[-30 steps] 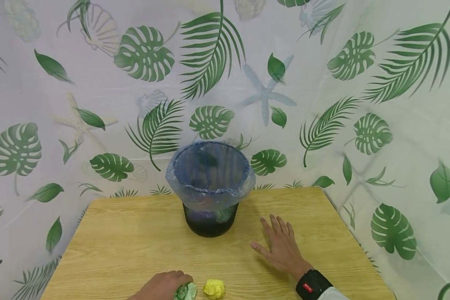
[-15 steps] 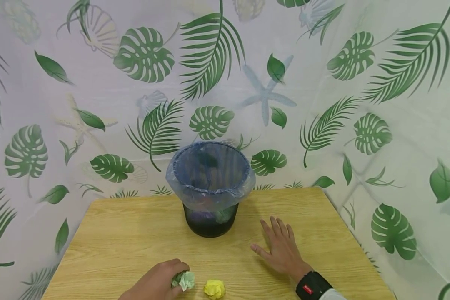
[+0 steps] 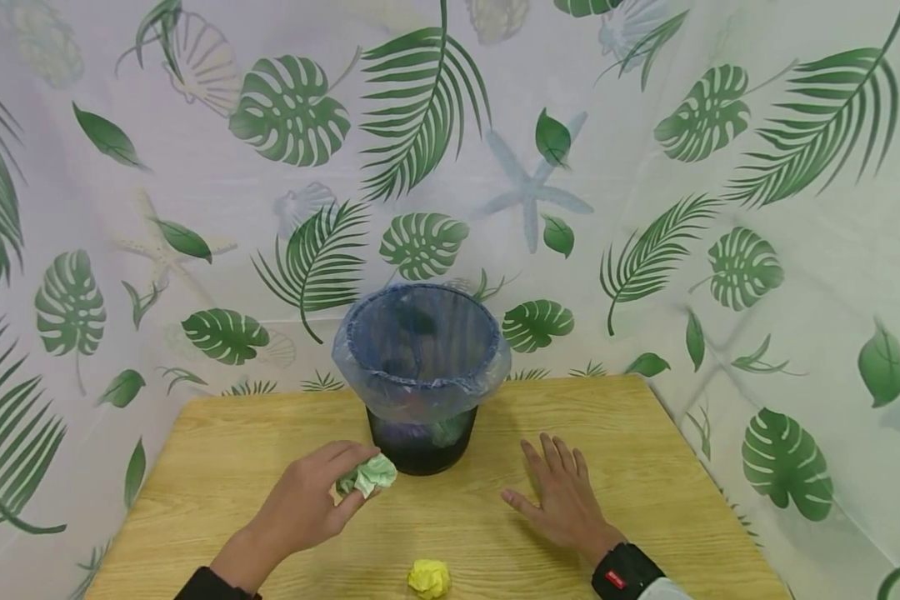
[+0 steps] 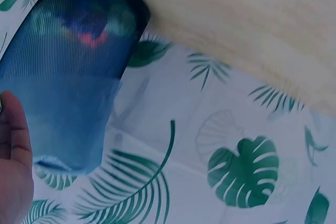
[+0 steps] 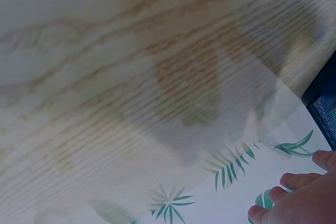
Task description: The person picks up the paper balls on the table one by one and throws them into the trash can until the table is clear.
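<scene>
My left hand (image 3: 307, 500) pinches a crumpled ball of pale green paper (image 3: 371, 476) between thumb and fingers, close in front of the bin. A dark mesh waste bin (image 3: 420, 446), lined with a translucent blue plastic bag (image 3: 412, 400), stands toward the back of the table. Colored crumpled bits (image 4: 94, 24) show through the mesh in the left wrist view. My right hand (image 3: 562, 500) lies palm down with spread fingers to the right of the bin, holding nothing. A crumpled yellow paper ball (image 3: 428, 578) sits at the near side, between the hands.
The wooden table (image 3: 217, 467) ends at a back edge just behind the bin. A white curtain with green leaf prints (image 3: 420, 167) hangs around the back and sides.
My left hand has gripped the green paper ball and lifted it from the near side, carrying it forward toward the bin. The right hand and the yellow paper ball have stayed put.
</scene>
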A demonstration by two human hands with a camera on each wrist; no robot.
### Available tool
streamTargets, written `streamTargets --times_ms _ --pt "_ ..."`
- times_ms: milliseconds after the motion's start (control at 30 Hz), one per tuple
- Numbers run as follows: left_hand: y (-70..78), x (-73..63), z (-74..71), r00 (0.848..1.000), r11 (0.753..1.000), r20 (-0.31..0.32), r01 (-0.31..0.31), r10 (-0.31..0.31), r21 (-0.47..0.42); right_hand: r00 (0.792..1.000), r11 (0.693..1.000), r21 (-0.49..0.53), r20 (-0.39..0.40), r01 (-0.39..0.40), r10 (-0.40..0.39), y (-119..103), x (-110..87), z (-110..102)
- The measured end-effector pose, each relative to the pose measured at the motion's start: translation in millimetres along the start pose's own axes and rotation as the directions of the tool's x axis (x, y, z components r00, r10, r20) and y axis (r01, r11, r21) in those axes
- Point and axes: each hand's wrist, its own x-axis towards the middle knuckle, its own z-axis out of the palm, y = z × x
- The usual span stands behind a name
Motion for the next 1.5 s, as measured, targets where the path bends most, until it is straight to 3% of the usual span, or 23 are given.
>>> streamTargets --times_ms 133,400,500,700,1067,1267,1367,1500 --pt "0.5 22.3 -12.2 0.997 0.999 -0.066 -0.027 0.030 0.037 1.000 1.000 0.000 0.001 -0.002 0.002 0.9 -0.1 0.0" --pt "1.4 68.5 -28.0 0.981 0.997 -0.178 -0.082 0.082 0.009 1.000 1.000 0.007 -0.010 0.004 -0.004 1.7 0.5 0.6" --pt "0.9 83.5 -31.3 0.976 0.998 -0.206 -0.066 0.066 0.009 1.000 1.000 0.009 0.005 -0.002 0.002 1.9 0.9 0.3" --pt "-0.2 109.2 -33.6 0.972 1.000 -0.234 0.025 -0.025 0.000 1.000 1.000 -0.005 0.013 -0.007 0.007 2.9 1.7 1.7" --pt "-6.2 140.6 -20.9 0.973 0.978 -0.106 0.207 -0.207 -0.011 1.000 1.000 -0.021 0.023 -0.018 0.018 3.5 1.4 -0.7" --pt "-12.5 148.7 -11.6 0.968 0.968 -0.041 0.248 -0.246 0.029 1.000 1.000 -0.006 0.023 -0.019 0.019 3.4 1.1 -1.4" --pt "-16.3 148.5 -7.8 0.957 0.957 0.011 0.288 -0.288 0.037 1.000 1.000 -0.007 0.024 -0.020 0.020 3.2 0.9 -1.3" --pt "-18.5 145.0 -6.0 0.922 0.931 0.128 0.364 -0.365 0.030 0.999 1.000 -0.004 0.025 -0.025 0.025 2.4 0.6 -2.0"
